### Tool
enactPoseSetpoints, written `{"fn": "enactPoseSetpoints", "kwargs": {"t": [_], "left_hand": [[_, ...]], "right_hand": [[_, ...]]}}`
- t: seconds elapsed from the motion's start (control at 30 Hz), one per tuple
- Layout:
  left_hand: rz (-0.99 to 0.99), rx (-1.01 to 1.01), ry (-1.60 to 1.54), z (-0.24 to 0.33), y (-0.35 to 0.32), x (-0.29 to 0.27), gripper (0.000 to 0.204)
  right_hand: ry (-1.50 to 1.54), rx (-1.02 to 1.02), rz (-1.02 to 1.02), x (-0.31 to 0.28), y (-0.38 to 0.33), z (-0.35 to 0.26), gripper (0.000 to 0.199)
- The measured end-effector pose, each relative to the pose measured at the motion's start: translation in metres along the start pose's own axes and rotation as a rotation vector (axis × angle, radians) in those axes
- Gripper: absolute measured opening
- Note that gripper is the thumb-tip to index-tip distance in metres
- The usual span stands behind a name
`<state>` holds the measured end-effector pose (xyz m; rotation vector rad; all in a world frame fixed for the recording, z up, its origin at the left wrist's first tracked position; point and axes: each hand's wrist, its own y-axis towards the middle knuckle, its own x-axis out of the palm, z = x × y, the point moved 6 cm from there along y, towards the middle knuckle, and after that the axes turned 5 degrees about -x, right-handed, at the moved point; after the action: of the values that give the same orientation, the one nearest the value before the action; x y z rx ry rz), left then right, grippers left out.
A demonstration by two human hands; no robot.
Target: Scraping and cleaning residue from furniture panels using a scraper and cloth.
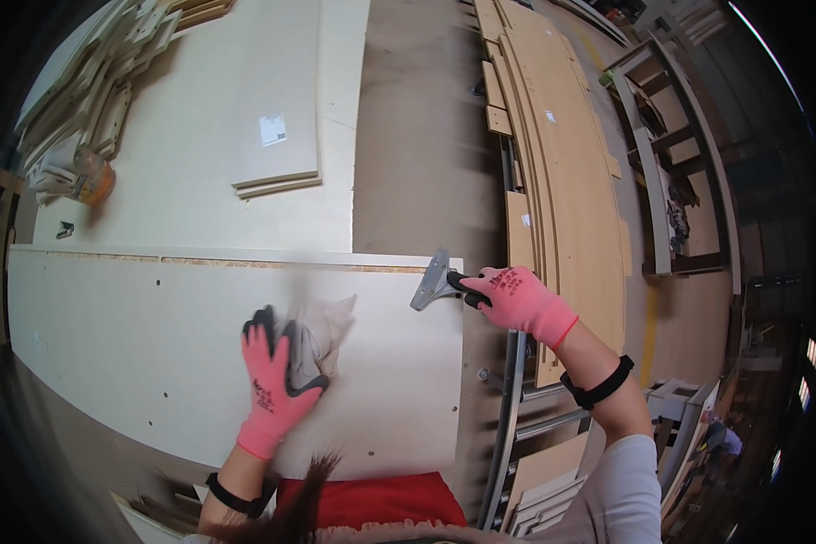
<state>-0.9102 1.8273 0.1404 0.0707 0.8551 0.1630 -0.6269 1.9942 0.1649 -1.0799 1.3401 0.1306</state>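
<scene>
My right hand (pixel 521 301), in a pink glove with a dark palm, grips a scraper (pixel 436 282) with a wide grey metal head and black handle. The scraper's head is at the right end of the white board (pixel 199 363), near its far edge. My left hand (pixel 275 379), gloved the same way, holds a crumpled pale cloth (pixel 322 331) against the board's face, thumb on one side and fingers on the other. Parts of the cloth are blurred. Small dark holes dot the board, and a strip of bare chipboard shows along its far edge.
Beyond the board, a white surface bears stacked white panels (pixel 276 91), a pile of narrow boards (pixel 100 100) and an orange-tinted container (pixel 93 177). To the right, long wood-coloured panels (pixel 553 181) are stacked beside metal rollers (pixel 548 426). A person (pixel 723 442) is far off at right.
</scene>
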Motion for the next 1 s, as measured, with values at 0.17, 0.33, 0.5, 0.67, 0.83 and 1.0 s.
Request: {"fn": "enactPoseSetpoints", "kwargs": {"t": [0.17, 0.33, 0.5, 0.67, 0.83, 1.0], "left_hand": [[-0.294, 0.112, 0.140, 0.044, 0.007, 0.034, 0.061], [-0.364, 0.213, 0.057, 0.067, -0.025, 0.057, 0.054], [-0.353, 0.218, 0.129, 0.071, -0.029, 0.066, 0.043], [-0.314, 0.274, 0.156, 0.058, -0.010, 0.061, 0.042], [-0.285, 0.232, 0.196, 0.025, 0.008, 0.036, 0.043], [-0.246, 0.126, 0.231, -0.024, 0.016, 0.001, 0.044]], "right_hand": [[-0.046, -0.119, 0.019, -0.013, 0.030, -0.027, 0.039], [-0.081, -0.187, -0.016, -0.025, 0.058, -0.051, 0.039], [-0.100, -0.281, 0.012, -0.041, 0.088, -0.086, 0.039], [-0.068, -0.356, 0.067, -0.051, 0.126, -0.120, 0.038], [-0.112, -0.385, 0.013, -0.074, 0.170, -0.182, 0.038], [-0.157, -0.456, -0.002, -0.094, 0.219, -0.244, 0.039]]}}
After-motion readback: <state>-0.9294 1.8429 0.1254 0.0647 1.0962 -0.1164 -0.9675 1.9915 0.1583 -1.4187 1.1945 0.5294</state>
